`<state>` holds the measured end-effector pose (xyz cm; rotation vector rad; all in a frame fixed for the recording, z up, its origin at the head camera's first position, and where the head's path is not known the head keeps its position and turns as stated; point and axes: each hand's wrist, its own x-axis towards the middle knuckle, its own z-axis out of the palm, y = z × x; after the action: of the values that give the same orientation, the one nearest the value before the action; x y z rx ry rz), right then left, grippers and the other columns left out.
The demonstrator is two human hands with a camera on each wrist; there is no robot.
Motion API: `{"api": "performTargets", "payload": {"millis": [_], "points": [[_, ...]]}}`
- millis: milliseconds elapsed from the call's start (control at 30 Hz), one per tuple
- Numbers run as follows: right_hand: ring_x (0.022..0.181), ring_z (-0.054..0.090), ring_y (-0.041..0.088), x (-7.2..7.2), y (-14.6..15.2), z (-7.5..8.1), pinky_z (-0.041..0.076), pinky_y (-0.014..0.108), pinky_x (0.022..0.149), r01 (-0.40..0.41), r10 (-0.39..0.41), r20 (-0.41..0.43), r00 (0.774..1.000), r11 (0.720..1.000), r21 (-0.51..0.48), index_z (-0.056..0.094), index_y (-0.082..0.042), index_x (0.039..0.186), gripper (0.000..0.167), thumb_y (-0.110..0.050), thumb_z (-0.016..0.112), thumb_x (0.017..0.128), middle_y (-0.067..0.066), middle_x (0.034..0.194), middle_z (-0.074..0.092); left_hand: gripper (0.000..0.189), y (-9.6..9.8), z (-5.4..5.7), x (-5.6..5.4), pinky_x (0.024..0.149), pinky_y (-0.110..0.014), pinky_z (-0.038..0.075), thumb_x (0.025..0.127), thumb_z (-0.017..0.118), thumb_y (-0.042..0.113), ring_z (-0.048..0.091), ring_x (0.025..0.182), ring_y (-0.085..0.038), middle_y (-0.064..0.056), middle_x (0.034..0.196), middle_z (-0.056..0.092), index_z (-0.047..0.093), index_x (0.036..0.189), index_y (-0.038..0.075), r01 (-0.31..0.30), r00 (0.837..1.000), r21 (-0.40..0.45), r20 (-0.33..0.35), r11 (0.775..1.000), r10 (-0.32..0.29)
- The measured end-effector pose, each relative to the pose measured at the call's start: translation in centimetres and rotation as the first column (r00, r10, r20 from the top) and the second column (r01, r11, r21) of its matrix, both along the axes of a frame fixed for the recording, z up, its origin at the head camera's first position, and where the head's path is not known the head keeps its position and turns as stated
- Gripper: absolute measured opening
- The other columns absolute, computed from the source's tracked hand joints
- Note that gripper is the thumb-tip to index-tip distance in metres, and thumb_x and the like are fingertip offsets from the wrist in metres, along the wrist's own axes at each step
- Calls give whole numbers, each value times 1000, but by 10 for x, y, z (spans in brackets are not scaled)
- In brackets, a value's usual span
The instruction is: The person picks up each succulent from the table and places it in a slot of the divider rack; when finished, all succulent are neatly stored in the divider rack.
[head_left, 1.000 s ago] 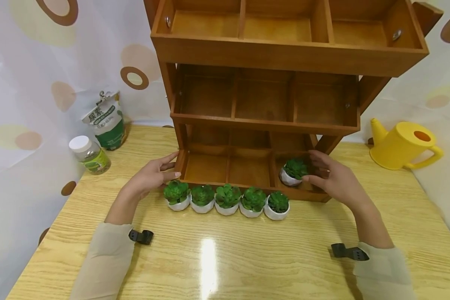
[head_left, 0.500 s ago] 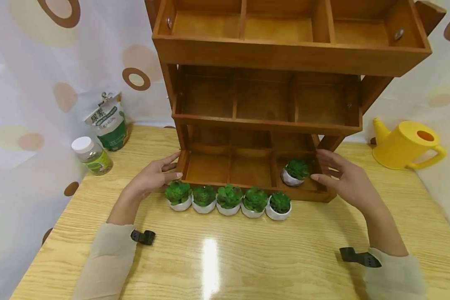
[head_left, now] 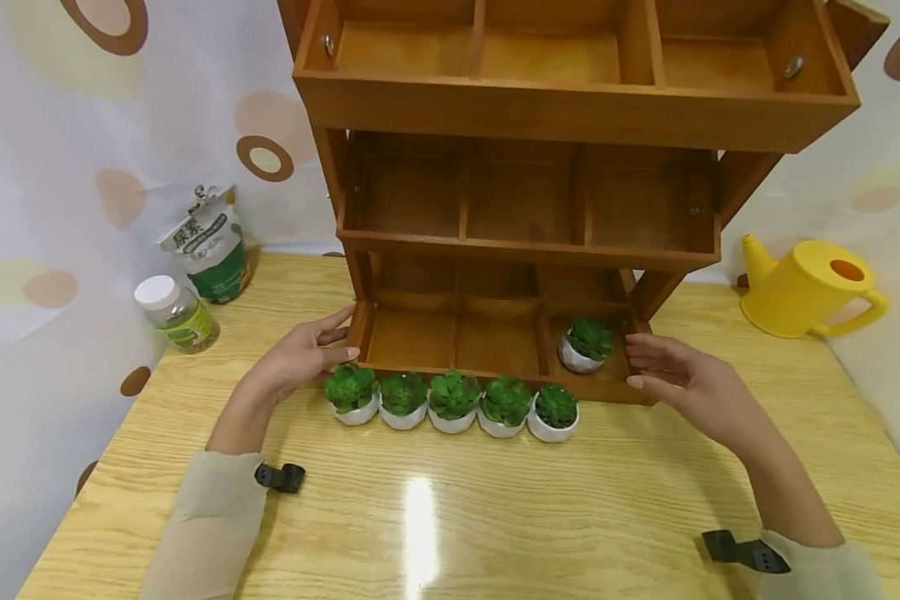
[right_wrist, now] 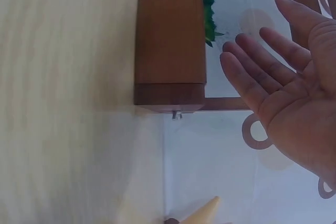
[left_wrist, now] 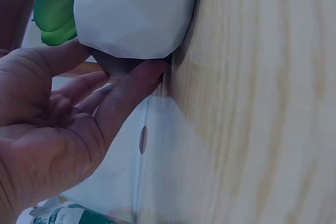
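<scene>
A potted succulent (head_left: 585, 345) in a white faceted pot sits in the right compartment of the bottom tier of a brown wooden shelf (head_left: 487, 383). Several more potted succulents (head_left: 453, 402) stand in a row on the table along the shelf's front. My left hand (head_left: 300, 354) holds the left end of the bottom tier, thumb at its front corner; in the left wrist view a white pot (left_wrist: 136, 14) hides part of this grip. At the tier's right end is my right hand (head_left: 690, 387), holding nothing, its fingers extended in the right wrist view.
A yellow watering can (head_left: 810, 287) stands at the right. On the left are a white-capped jar (head_left: 180, 315) and a clipped green-and-white bag (head_left: 213, 250). Two upper tiers of the shelf overhang the bottom one, the top tier (head_left: 570, 108) reaching furthest right.
My right hand has drawn away from the succulent in the compartment, moving right and toward me to the tier's right end. My left hand stays at the shelf's left end.
</scene>
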<state>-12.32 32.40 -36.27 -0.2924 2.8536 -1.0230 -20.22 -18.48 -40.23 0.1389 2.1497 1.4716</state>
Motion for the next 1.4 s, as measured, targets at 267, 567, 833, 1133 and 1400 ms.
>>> {"api": "performTargets", "payload": {"millis": [267, 567, 833, 1133, 1400], "points": [[104, 64, -10, 12, -4, -9, 54, 14, 81, -31, 31, 4, 1000, 997, -66, 59, -12, 142, 47, -31, 67, 99, 13, 133, 67, 75, -2, 3, 2, 97, -43, 53, 105, 57, 20, 46, 142, -41, -22, 166, 25, 13, 164, 29, 24, 1000, 14, -12, 1000, -24], [106, 67, -3, 17, -6, -15, 55, 17, 82, -60, 65, 49, 997, 993, -99, 60, -10, 140, 44, -27, 67, 100, 11, 132, 68, 75, -6, 1, 2, 101, -49, 52, 105, 57, 21, 44, 143, -41, -21, 166, 25, 13, 164, 30, 25, 1000, 23, -10, 999, -25], [110, 66, -1, 18, -11, -17, 55, 18, 84, -93, 102, 63, 993, 987, -132, 60, -9, 139, 43, -23, 67, 99, 14, 132, 68, 75, -5, -1, 1, 105, -52, 48, 105, 57, 21, 43, 144, -41, -21, 167, 23, 13, 164, 31, 19, 1000, 28, 1, 999, -19], [115, 69, 24, 16, -21, -22, 56, 21, 85, -121, 135, 99, 986, 983, -135, 60, -13, 140, 43, -26, 67, 99, 12, 133, 67, 75, -4, 0, 0, 105, -54, 49, 105, 58, 21, 45, 143, -41, -21, 166, 25, 13, 164, 32, 7, 1000, 37, 12, 999, -8], [119, 68, 32, 14, -29, -27, 56, 22, 87, -162, 182, 139, 973, 976, -147, 56, -13, 145, 49, -27, 67, 100, 12, 136, 67, 74, -3, -1, -1, 102, -50, 51, 105, 58, 22, 46, 142, -40, -20, 166, 26, 14, 164, 33, 9, 1000, 29, 8, 1000, -9]]}}
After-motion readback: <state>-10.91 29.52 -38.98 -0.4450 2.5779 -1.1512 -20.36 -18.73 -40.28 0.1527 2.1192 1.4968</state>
